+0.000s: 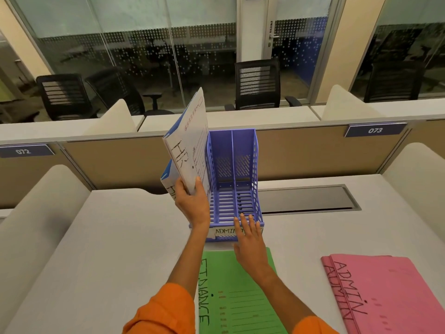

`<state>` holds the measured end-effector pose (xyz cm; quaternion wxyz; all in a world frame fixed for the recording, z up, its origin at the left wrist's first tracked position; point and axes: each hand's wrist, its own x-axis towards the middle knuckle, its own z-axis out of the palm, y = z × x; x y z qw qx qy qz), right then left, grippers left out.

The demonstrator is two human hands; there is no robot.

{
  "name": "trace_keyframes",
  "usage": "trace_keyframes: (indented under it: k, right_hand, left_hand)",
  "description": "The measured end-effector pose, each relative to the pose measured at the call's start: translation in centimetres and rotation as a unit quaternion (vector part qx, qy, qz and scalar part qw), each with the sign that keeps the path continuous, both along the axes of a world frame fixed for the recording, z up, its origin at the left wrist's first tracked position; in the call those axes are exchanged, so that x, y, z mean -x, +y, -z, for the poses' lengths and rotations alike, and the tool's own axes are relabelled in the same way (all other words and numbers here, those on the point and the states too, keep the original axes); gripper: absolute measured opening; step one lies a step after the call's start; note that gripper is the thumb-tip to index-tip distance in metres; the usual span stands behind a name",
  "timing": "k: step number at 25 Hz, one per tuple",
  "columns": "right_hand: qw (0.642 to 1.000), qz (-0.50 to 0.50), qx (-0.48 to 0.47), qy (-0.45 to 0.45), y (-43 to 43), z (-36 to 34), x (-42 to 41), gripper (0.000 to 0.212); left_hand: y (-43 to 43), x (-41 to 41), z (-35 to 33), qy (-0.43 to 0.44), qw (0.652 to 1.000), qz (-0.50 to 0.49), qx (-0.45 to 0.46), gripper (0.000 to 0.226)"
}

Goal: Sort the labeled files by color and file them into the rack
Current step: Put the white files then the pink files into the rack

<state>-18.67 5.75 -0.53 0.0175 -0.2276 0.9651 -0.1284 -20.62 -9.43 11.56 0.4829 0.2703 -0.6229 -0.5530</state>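
A purple-blue file rack (243, 165) stands on the desk with two empty slots visible and an "ADMIN" label on its front lip. My left hand (191, 201) grips white files marked "HR" (186, 145), held upright and tilted at the rack's left side. My right hand (248, 235) rests with spread fingers on the rack's front edge, holding nothing. A green file marked "FINANCE" (240, 302) lies flat in front of the rack, under my right forearm. Two pink files marked "ADMIN" (385, 292) lie stacked at the right.
The white desk (108, 249) has beige partitions on both sides and behind. A grey cable flap (305, 198) sits right of the rack. Black office chairs (257, 85) stand beyond the partition, before a glass wall.
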Motion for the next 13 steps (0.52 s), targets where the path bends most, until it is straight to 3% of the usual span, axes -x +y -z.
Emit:
trace_keyframes:
  k: [8, 13]
  right_hand:
    - [1.0, -0.006, 0.0, -0.008, 0.07, -0.2, 0.05, 0.079]
    - [1.0, -0.007, 0.001, -0.01, -0.06, -0.15, 0.06, 0.081]
  left_hand:
    - [-0.17, 0.76, -0.35, 0.028, 0.999, 0.034, 0.003, 0.055]
    - [-0.3, 0.96, -0.1, 0.024, 0.998, 0.045, 0.049, 0.052]
